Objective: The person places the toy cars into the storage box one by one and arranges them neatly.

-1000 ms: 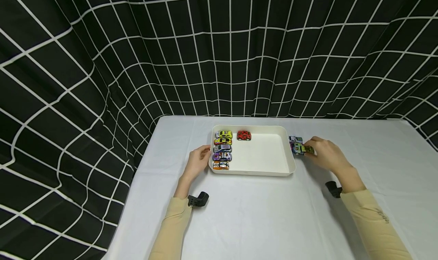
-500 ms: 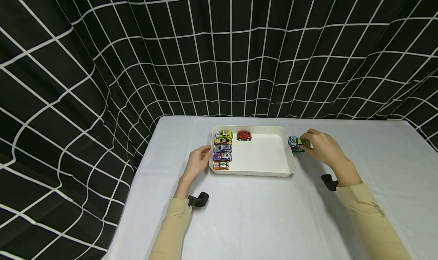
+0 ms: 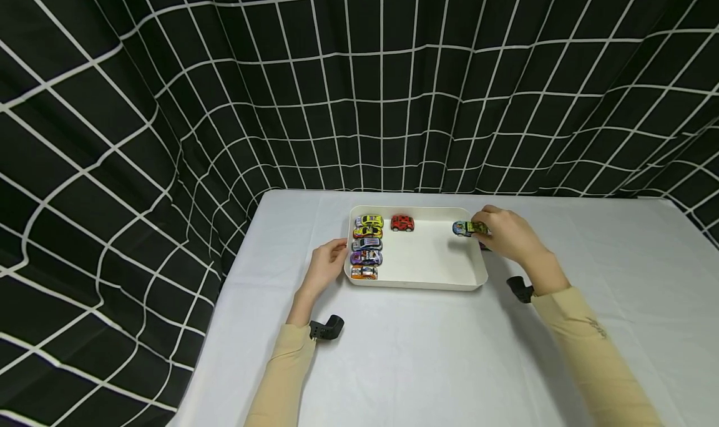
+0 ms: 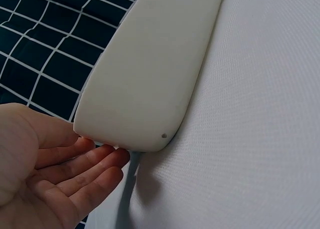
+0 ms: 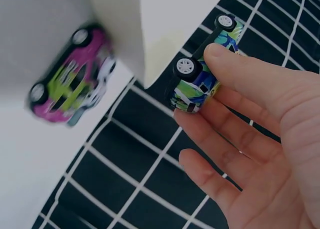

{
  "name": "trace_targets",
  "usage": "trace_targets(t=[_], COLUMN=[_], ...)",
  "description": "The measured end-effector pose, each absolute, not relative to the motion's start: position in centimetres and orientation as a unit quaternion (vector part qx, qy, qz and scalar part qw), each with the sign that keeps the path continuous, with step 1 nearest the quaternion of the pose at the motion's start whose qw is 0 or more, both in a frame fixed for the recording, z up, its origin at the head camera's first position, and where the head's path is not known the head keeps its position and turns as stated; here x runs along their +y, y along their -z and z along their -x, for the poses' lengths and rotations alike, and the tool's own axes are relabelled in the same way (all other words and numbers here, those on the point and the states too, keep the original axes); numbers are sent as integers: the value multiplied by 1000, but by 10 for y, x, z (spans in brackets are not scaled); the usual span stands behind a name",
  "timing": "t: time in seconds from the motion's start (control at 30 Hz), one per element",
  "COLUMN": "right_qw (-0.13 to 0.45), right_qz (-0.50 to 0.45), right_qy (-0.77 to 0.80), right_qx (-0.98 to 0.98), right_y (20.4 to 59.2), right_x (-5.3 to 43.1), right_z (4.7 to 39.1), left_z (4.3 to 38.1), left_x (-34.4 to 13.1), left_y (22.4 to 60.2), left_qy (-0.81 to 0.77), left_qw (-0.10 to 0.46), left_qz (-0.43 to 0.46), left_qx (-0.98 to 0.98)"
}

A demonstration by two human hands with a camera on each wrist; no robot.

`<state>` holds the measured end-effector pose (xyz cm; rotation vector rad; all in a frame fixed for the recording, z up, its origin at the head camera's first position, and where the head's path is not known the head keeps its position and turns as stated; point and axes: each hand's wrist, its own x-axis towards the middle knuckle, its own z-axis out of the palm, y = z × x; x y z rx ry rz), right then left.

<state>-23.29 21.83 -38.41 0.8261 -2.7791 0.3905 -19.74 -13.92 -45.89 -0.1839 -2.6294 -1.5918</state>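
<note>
My right hand point(image 3: 508, 233) pinches a blue and green patterned toy car point(image 3: 469, 228) between thumb and fingers, above the right end of a white tray point(image 3: 415, 283). Its white wheels show in the right wrist view. A pink and lime toy car point(image 5: 75, 79) lies just outside the tray, mostly hidden by the hand in the head view. At the tray's left end, my left hand point(image 3: 326, 265) touches the outer wall with loosely extended fingers point(image 4: 102, 186). Inside stand a red toy car point(image 3: 402, 223) and a left-hand column with a yellow car point(image 3: 369, 221) and a purple car point(image 3: 366, 258).
Also in the column are a silver car point(image 3: 367, 245) and an orange and white car point(image 3: 364, 272). A white cloth point(image 3: 404, 352) covers the table. Behind and to the left hangs a black curtain point(image 3: 314, 115) with a white grid.
My right hand has lifted the blue and green toy car from beside the tray and carried it left over the tray's right rim. The left hand has stayed at the tray.
</note>
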Motion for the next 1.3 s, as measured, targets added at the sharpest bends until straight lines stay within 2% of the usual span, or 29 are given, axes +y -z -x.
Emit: trace_targets(t=[0.5,1.3], right_qw=[33,8], right_qz=[-299,-365], right_qy=[-141,-123], right_qx=[-943,-923], right_y=[392,404], right_x=[175,137], right_z=[253,274], left_z=[198,200], left_x=[-140,-141], left_y=[460,462], left_qy=[513,512], left_qw=[39,31], left_qz=[67,60], left_qx=[-855,-857])
